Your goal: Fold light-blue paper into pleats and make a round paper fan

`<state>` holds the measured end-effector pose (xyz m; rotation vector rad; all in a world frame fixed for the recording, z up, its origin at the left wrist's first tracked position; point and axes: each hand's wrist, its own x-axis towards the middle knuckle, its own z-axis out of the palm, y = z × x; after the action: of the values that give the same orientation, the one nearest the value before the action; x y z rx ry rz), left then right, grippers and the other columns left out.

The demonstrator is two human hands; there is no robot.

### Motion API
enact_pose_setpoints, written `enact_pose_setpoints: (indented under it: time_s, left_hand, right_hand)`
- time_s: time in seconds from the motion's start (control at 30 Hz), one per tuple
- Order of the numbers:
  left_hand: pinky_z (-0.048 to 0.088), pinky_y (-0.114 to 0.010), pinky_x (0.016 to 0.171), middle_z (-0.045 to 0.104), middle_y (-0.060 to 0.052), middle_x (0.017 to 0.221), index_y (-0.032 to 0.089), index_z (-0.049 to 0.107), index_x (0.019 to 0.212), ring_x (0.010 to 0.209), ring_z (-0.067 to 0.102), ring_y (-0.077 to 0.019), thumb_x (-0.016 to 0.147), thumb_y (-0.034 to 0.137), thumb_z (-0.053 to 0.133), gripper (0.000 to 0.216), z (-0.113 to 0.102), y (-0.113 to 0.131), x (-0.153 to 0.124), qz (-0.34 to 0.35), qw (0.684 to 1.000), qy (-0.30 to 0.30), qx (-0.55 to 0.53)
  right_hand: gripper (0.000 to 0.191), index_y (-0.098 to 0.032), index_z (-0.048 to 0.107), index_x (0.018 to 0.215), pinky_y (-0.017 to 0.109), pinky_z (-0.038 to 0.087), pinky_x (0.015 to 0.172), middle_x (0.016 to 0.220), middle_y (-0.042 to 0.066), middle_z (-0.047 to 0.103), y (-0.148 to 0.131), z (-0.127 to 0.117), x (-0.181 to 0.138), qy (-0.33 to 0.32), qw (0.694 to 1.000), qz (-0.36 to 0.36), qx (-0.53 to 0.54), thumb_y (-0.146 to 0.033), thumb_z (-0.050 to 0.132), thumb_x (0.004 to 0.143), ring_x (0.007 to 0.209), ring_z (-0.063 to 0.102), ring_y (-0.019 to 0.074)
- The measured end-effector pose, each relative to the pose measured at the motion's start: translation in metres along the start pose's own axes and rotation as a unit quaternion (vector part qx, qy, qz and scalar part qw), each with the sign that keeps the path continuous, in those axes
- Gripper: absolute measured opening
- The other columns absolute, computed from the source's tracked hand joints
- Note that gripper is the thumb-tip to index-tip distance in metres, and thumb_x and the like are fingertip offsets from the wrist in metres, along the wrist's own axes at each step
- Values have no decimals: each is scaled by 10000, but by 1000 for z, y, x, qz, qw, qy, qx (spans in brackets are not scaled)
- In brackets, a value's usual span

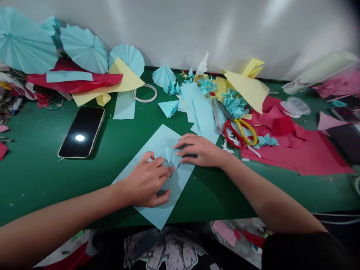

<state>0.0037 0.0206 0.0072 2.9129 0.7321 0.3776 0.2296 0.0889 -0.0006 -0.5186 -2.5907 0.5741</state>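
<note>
A light blue paper sheet (157, 146) lies slanted on the green table (39, 168) in front of me, its near corner over the table's edge. My left hand (149, 182) rests on the sheet, fingers curled and pinching a small folded pleat of blue paper (171, 155) at its middle. My right hand (198, 150) lies flat on the sheet's right side, fingers together and pressing the same fold from the right.
A black phone (82, 132) lies at the left. Red and yellow scissors (239, 131) sit right of my hands beside red paper sheets (292, 146). A tape ring (144, 92), blue paper fans (84, 48), yellow paper (247, 88) and scraps crowd the back by the white wall.
</note>
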Motion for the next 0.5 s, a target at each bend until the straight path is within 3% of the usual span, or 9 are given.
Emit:
enact_pose_setpoints:
  time_s: [0.17,0.33,0.5]
  left_hand:
    - [271,-393,712,641,-55,734,35,580,1067,746,515,-206,804,336,474,414,1,1,0,9,1000,1,25]
    - [278,-378,703,593,-20,634,68,613,996,677,496,-171,814,289,464,323,2,0,-3,47,998,44,28]
    - [287,-378,744,592,-26,640,91,641,927,700,500,-177,823,258,444,278,1,0,-3,77,996,31,43]
  right_hand:
    - [207,-133,659,809,380,484,807,957,117,650,-4,4,0,9,1000,11,-17,-334,610,790,945,537,204]
    - [200,-136,659,810,371,485,806,973,113,650,-1,4,-1,3,1000,7,-16,-331,622,780,958,525,206]
    - [211,-137,659,819,378,483,819,978,112,650,0,4,-2,2,1000,6,-18,-341,623,776,966,522,210]
